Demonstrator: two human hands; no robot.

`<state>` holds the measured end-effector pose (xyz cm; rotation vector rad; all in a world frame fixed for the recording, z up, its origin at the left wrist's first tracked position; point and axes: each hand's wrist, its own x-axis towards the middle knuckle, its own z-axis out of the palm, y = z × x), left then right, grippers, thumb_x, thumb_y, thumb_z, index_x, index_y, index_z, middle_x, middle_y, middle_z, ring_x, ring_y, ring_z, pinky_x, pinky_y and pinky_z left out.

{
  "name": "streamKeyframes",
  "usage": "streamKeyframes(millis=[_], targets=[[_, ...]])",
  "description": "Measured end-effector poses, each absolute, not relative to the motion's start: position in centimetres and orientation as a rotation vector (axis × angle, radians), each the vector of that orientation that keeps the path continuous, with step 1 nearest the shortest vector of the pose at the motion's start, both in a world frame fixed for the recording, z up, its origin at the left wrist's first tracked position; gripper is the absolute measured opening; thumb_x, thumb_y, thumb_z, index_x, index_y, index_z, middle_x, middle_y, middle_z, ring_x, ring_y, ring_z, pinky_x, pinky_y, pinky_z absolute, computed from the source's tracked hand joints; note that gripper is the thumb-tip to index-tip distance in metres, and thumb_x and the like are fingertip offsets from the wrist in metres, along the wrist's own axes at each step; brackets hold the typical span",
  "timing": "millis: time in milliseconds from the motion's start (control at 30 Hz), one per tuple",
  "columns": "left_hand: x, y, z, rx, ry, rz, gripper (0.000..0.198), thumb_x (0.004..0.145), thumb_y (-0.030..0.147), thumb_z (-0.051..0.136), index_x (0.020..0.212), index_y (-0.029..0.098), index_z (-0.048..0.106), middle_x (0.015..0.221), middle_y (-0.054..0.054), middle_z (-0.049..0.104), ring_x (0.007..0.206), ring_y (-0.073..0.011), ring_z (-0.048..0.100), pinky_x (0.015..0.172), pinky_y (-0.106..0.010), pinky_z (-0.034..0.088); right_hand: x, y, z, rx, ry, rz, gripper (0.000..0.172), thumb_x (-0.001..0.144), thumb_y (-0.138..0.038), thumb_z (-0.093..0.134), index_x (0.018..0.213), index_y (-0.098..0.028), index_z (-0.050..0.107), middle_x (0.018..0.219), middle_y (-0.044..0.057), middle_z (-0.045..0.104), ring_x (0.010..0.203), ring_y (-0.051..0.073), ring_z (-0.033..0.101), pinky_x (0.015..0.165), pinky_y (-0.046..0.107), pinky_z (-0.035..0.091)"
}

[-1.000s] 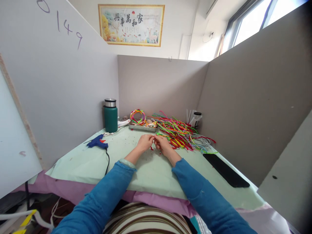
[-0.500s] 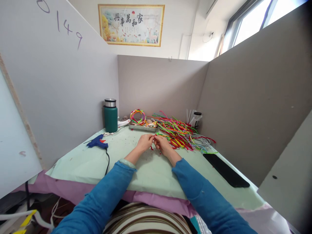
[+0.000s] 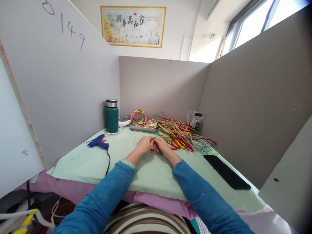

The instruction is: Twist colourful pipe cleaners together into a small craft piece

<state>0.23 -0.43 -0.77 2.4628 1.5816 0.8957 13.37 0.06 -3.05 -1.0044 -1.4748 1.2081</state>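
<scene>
My left hand (image 3: 145,144) and my right hand (image 3: 162,146) meet fingertip to fingertip over the middle of the table. Both are closed in a pinch on a small red pipe cleaner (image 3: 152,149), which mostly hides behind the fingers. A bit of red shows between the fingertips and another just below them. Right behind my right hand spreads a tangled pile of colourful pipe cleaners (image 3: 176,128), red, green, yellow, orange and grey.
A metal tray (image 3: 143,129) holds small pieces and a ring of twisted pipe cleaners (image 3: 138,117). At left are a green bottle (image 3: 111,119) and a blue glue gun (image 3: 97,141) with its cord. A black flat slab (image 3: 226,171) lies at right, a black-lidded jar (image 3: 198,121) behind. Grey partitions enclose the table.
The view has shifted slightly. My hands stay together in the same place, with the fingers moving a little around the red pipe cleaner, and less red shows above the fingertips.
</scene>
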Motion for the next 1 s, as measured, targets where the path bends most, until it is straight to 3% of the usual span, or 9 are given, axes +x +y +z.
streamKeyframes(millis=[1000], targets=[[0.30,-0.68,-0.53,2.368,1.554,1.086,0.032,0.084,0.035,0.044,0.085,0.017,0.071,0.082,-0.006,0.071,0.073,-0.0145,0.059,0.068,-0.021,0.039,13.46,0.05,-2.86,-0.896,-1.400,1.136,0.035,0.076,-0.051,0.051,0.063,-0.018,0.050,0.049,-0.003,0.050,0.033,0.006,0.036,0.033,0.021,0.020]])
